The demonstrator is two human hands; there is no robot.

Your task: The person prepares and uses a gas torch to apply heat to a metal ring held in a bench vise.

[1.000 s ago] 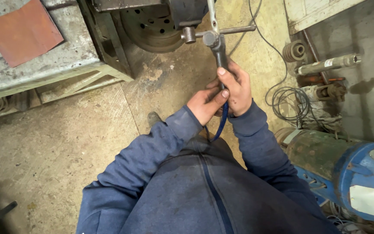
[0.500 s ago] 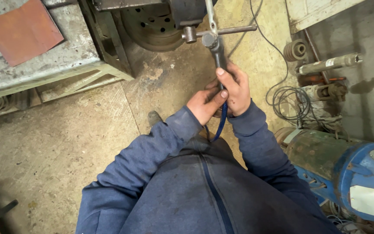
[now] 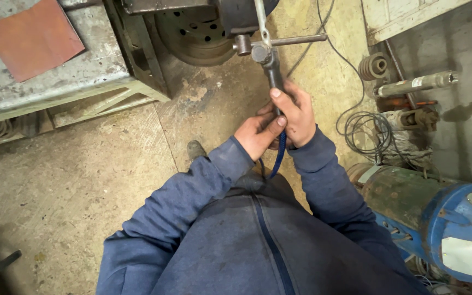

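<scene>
Between both fists, dark tool handle [image 3: 273, 76], right hand [image 3: 297, 112], left hand [image 3: 258, 135], fingers wrapped tight.

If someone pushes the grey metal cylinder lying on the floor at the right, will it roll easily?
The grey cylinder is round and long, so it would probably roll sideways when pushed. It looks like solid metal, so it is likely heavy for its size and stiff. The coiled wire and rusty parts close beside it might stop it soon.

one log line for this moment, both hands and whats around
left hand: grips tool handle | right hand: grips tool handle | tool head at metal bar | nearby: wheel rim, blue motor
</scene>
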